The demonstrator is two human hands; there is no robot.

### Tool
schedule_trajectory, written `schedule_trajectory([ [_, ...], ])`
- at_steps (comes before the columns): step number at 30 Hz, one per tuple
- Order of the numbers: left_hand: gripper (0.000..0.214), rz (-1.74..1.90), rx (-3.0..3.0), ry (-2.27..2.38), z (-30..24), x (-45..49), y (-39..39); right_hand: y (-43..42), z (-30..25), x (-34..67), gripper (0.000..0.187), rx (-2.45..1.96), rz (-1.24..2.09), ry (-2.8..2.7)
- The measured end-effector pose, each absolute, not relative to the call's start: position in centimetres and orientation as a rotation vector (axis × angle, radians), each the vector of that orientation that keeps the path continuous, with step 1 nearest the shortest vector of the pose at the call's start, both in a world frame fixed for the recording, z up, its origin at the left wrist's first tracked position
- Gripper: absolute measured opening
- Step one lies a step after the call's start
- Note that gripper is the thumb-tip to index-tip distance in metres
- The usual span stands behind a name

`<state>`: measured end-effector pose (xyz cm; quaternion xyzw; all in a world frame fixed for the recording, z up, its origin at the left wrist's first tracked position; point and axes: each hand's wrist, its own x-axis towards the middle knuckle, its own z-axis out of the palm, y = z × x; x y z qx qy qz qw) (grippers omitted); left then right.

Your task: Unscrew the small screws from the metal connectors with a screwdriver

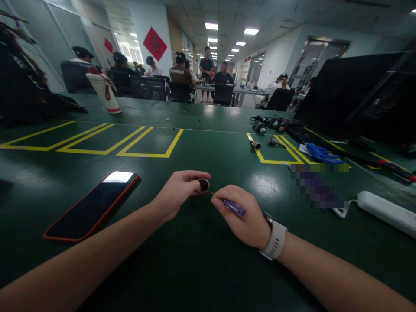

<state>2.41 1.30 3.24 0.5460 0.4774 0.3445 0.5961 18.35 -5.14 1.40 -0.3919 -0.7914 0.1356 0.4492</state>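
My left hand [177, 193] rests on the green table [195, 260] with its fingers pinched round a small dark round part [203, 184]. My right hand [243, 219], with a white watch on the wrist, grips a purple-handled screwdriver [234, 208]. The thin tip of the screwdriver points left and meets the round part. Both hands sit close together near the table's middle front.
A phone in a red case [92, 206] lies left of my hands. A white power strip [386, 212] lies at the right. Blue gloves [320, 152], small dark parts [269, 123] and a paper cup [105, 93] lie farther back. People sit at desks beyond.
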Motion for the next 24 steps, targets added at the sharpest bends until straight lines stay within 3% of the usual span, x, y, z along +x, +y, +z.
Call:
schedule_trajectory([
  [15,0.032,0.818,1.266,1.124,3.0,2.3,1.6,-5.3,1.6,18.8,0.015,-0.931,0.336,-1.844],
  [24,0.035,0.827,1.209,1.161,3.2,2.4,1.6,-3.6,0.8,19.4,0.03,-1.268,0.652,-1.624],
])
